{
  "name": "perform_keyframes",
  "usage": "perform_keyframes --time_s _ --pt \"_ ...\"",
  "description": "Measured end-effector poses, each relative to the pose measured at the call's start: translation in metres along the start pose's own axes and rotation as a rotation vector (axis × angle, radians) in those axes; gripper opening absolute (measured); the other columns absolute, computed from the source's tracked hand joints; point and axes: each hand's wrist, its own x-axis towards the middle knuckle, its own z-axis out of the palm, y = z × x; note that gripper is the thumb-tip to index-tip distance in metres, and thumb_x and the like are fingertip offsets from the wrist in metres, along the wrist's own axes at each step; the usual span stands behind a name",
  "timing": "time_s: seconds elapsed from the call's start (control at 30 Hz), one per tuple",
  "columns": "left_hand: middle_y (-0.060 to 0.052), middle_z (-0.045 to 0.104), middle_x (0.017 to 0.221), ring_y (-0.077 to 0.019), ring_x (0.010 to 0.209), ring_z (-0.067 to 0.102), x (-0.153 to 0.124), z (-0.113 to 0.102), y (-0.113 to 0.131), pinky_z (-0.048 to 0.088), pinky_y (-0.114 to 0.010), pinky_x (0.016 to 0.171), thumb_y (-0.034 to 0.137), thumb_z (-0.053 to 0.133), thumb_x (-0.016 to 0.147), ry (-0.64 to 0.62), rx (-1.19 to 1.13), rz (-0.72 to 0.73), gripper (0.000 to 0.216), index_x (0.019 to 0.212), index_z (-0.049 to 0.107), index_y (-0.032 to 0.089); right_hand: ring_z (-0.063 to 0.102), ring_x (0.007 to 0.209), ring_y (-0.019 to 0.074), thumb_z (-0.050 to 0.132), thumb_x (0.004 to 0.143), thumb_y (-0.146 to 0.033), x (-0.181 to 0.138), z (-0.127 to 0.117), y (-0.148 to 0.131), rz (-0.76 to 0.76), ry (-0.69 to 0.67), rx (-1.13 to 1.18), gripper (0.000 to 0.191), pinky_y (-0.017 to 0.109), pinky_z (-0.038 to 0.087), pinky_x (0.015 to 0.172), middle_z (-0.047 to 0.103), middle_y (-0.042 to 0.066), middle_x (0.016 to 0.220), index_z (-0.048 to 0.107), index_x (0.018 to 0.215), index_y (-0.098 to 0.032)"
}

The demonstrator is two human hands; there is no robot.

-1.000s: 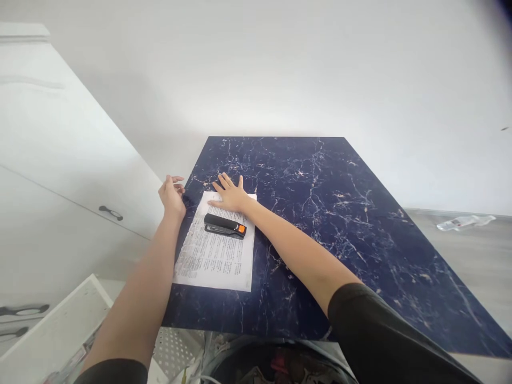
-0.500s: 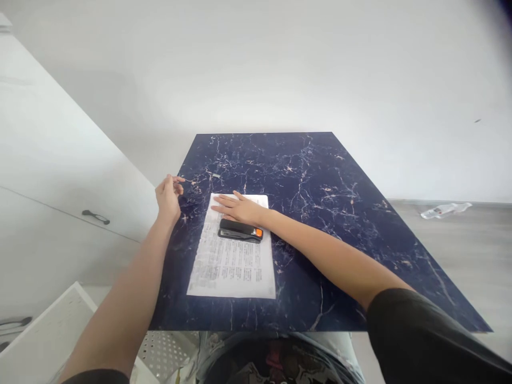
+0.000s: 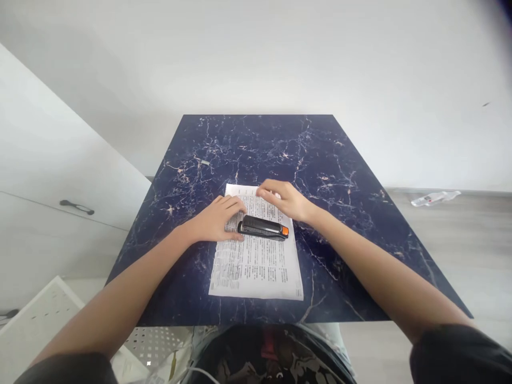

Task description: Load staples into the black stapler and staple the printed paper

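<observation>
A black stapler [image 3: 264,228] with an orange end lies across a printed sheet of paper [image 3: 256,282] on the dark blue marbled table. My left hand [image 3: 218,220] rests over the paper's left edge, thumb and fingers spread to either side of the stapler's left end. It is open and not closed on the stapler. Above the stapler, at the sheet's upper right, my right hand [image 3: 287,199] is bent with thumb and forefinger apart. Nothing shows between them, and its other fingers are partly hidden.
A small pale strip [image 3: 205,162] lies on the table [image 3: 256,138] at the far left. White drawers with a black handle [image 3: 77,207] stand to the left. Below the table's left side is a white perforated surface [image 3: 156,344]. Clear plastic packaging [image 3: 435,198] lies on the floor at right.
My left hand has come from the table's left edge to the stapler's left end. My right hand has lifted from lying flat and shifted right. Sheet and stapler sit farther right.
</observation>
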Motion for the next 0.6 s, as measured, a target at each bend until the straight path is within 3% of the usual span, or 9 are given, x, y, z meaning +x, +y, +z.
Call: perform_keyframes --time_s 0.07,0.1,0.17,0.23,0.33,0.5,0.6 --pt "-0.009 0.066 0.133 -0.0322 0.121 0.059 0.000 0.000 0.002 0.041 -0.045 0.100 0.077 0.074 0.086 0.003 0.023 -0.003 0.068 0.128 0.060 0.025 0.069 0.096 0.0232 0.061 0.105 -0.051 -0.023 -0.013 -0.016 -0.032 -0.256 0.024 0.033 0.040 0.058 0.083 0.075 0.007 0.115 0.071 0.119 -0.023" --pt "-0.008 0.066 0.131 -0.0313 0.119 0.059 0.001 0.000 0.004 0.041 -0.044 0.098 0.075 0.074 0.087 0.011 0.025 -0.012 0.065 0.127 0.059 0.026 0.069 0.093 0.0230 0.071 0.100 -0.051 -0.034 -0.015 -0.022 -0.056 -0.316 -0.025 0.034 0.039 0.058 0.078 0.074 0.007 0.112 0.070 0.119 -0.024" --pt "-0.007 0.066 0.128 -0.0299 0.114 0.059 0.003 0.001 0.010 0.041 -0.043 0.095 0.072 0.075 0.087 0.024 0.019 -0.045 0.060 0.123 0.059 0.026 0.068 0.090 0.0230 0.074 0.097 -0.039 -0.052 -0.012 -0.025 -0.057 -0.312 -0.146 0.029 0.037 0.056 0.074 0.074 0.007 0.108 0.069 0.120 -0.024" --pt "-0.007 0.065 0.125 -0.0302 0.111 0.059 0.006 0.003 0.015 0.042 -0.043 0.093 0.071 0.076 0.086 0.036 0.020 -0.091 0.059 0.119 0.059 0.025 0.069 0.093 0.0242 0.068 0.098 -0.027 -0.061 -0.005 -0.020 -0.031 -0.210 -0.224 0.025 0.039 0.055 0.076 0.075 0.007 0.107 0.070 0.122 -0.023" --pt "-0.008 0.064 0.125 -0.0320 0.113 0.059 0.009 0.007 0.016 0.042 -0.045 0.094 0.071 0.078 0.085 0.047 0.017 -0.140 0.061 0.119 0.059 0.023 0.070 0.102 0.0257 0.067 0.098 -0.026 -0.061 -0.004 -0.007 -0.012 -0.114 -0.180 0.029 0.043 0.057 0.087 0.077 0.007 0.111 0.072 0.127 -0.023" --pt "-0.008 0.064 0.129 -0.0321 0.117 0.059 0.008 0.007 0.011 0.043 -0.044 0.098 0.068 0.078 0.087 0.039 -0.045 -0.112 0.060 0.124 0.060 0.024 0.075 0.110 0.0235 0.068 0.103 -0.041 -0.057 -0.029 0.005 0.143 -0.258 0.207 0.038 0.044 0.061 0.096 0.079 0.006 0.130 0.073 0.139 -0.029" --pt "-0.007 0.064 0.129 -0.0316 0.117 0.059 0.008 0.007 0.010 0.043 -0.043 0.098 0.066 0.082 0.085 0.042 -0.052 -0.113 0.061 0.125 0.061 0.025 0.075 0.117 0.0229 0.062 0.107 -0.038 -0.058 -0.039 0.010 0.211 -0.321 0.361 0.036 0.047 0.061 0.103 0.078 0.004 0.133 0.074 0.140 -0.032"
